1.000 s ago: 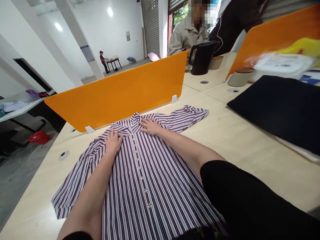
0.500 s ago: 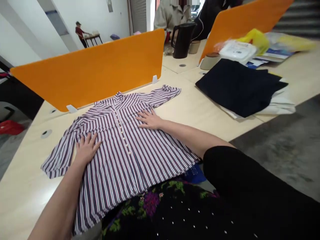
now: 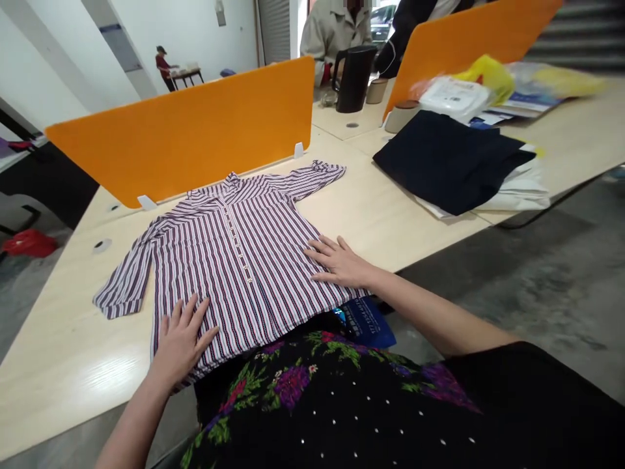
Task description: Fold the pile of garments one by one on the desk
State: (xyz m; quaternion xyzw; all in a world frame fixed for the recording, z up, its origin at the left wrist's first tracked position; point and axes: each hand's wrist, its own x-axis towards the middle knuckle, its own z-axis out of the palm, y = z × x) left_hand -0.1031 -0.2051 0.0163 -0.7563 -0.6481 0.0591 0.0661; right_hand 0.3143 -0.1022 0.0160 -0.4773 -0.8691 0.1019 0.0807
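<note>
A striped shirt [image 3: 215, 260] in white, dark and reddish lines lies spread front side up, its collar toward the orange divider and its hem along the near table edge. A row of small buttons runs down its middle. My left hand [image 3: 183, 339] rests flat on the lower left of the shirt, fingers spread. On the lower right side, my right hand [image 3: 339, 262] lies with its fingers stretched out over the cloth. Both sleeves extend outward on the table.
An orange divider [image 3: 195, 130] stands behind the shirt. To the right lie folded dark cloth [image 3: 449, 163] over white fabric, a white packet [image 3: 454, 98] and a yellow bag [image 3: 488, 78]. A black jug [image 3: 355, 78] stands farther back, near a person in a light jacket [image 3: 336, 32].
Both hands have slid down the shirt toward its hem, the right one also outward to the side edge. The shirt's lower edge looks flatter. The view has shifted slightly.
</note>
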